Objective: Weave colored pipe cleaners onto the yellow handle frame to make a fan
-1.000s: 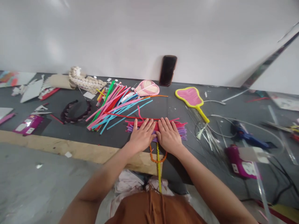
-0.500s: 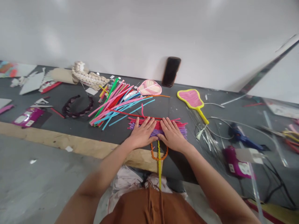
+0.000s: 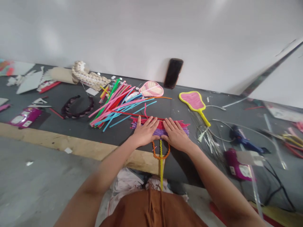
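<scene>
Both palms press down on a woven piece of red and purple pipe cleaners [image 3: 161,130] on the dark table. My left hand [image 3: 146,130] lies flat over its left half, fingers spread. Over the right half rests my right hand [image 3: 175,133], also flat, the two thumbs almost meeting. From the near edge of the piece an orange pipe cleaner loop [image 3: 155,155] and a long yellow pipe cleaner [image 3: 161,170] come toward me. A red pipe cleaner [image 3: 127,112] runs along the far edge. The palms hide much of the weave.
Loose coloured pipe cleaners [image 3: 115,107] lie at the left, near a dark headband [image 3: 78,107]. A phone [image 3: 174,73] leans on the wall. At the right are a yellow-rimmed pink paddle shape [image 3: 193,100], a blue glue gun [image 3: 247,138] and scissors [image 3: 274,134].
My hands stay flat on the woven piece, with the thumbs shifted slightly. The whole view has moved a little; the objects around look unmoved.
</scene>
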`<act>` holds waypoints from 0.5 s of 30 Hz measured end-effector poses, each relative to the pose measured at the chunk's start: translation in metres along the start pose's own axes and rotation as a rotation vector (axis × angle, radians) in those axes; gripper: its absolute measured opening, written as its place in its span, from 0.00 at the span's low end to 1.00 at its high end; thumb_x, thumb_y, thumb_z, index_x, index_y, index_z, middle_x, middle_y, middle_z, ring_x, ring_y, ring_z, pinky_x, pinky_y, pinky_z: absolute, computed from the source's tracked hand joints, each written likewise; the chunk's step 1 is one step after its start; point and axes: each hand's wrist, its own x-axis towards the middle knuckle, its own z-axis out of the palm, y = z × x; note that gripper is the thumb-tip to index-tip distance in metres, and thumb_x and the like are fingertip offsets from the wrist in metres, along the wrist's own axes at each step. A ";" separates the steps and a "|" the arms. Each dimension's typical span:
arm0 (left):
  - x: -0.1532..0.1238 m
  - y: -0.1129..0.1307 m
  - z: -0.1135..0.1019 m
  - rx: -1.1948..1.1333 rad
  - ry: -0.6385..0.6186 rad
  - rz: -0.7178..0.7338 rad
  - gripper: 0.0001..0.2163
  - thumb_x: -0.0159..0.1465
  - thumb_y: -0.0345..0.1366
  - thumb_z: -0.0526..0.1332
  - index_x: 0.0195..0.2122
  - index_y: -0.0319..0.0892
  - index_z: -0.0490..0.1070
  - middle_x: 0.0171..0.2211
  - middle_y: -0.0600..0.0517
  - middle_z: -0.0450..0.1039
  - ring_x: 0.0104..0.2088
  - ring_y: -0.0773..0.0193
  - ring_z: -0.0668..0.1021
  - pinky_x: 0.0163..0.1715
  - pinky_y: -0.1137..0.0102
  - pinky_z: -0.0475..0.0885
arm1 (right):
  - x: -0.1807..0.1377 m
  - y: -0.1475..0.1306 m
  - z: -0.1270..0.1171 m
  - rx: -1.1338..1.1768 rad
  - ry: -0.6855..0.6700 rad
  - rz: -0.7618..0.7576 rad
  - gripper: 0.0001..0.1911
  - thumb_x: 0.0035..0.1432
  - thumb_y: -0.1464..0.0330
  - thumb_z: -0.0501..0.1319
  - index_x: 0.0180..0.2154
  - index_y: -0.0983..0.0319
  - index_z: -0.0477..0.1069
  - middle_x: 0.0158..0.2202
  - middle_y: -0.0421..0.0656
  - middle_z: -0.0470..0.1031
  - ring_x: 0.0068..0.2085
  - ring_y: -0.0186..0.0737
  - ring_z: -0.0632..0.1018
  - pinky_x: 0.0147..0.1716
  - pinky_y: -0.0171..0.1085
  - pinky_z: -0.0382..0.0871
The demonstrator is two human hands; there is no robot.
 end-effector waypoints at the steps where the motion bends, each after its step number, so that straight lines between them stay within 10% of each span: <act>1: 0.004 -0.002 -0.002 0.015 0.019 0.001 0.32 0.68 0.54 0.49 0.70 0.46 0.46 0.71 0.48 0.43 0.71 0.50 0.48 0.63 0.35 0.30 | 0.003 0.002 -0.001 -0.004 0.003 0.019 0.36 0.66 0.55 0.51 0.67 0.71 0.52 0.69 0.55 0.50 0.70 0.53 0.51 0.67 0.53 0.47; 9: 0.015 -0.022 -0.020 0.058 0.071 0.011 0.27 0.70 0.50 0.49 0.68 0.47 0.53 0.70 0.48 0.49 0.70 0.51 0.50 0.63 0.35 0.30 | 0.012 0.010 0.005 0.005 0.037 0.055 0.36 0.67 0.53 0.48 0.67 0.70 0.52 0.69 0.54 0.50 0.70 0.52 0.51 0.67 0.54 0.46; 15: -0.026 -0.026 -0.040 0.081 0.538 -0.110 0.17 0.70 0.33 0.50 0.57 0.47 0.68 0.61 0.46 0.67 0.66 0.51 0.60 0.65 0.41 0.37 | 0.007 0.018 0.001 0.324 0.225 0.030 0.30 0.69 0.59 0.43 0.66 0.65 0.56 0.67 0.52 0.59 0.69 0.48 0.54 0.66 0.56 0.51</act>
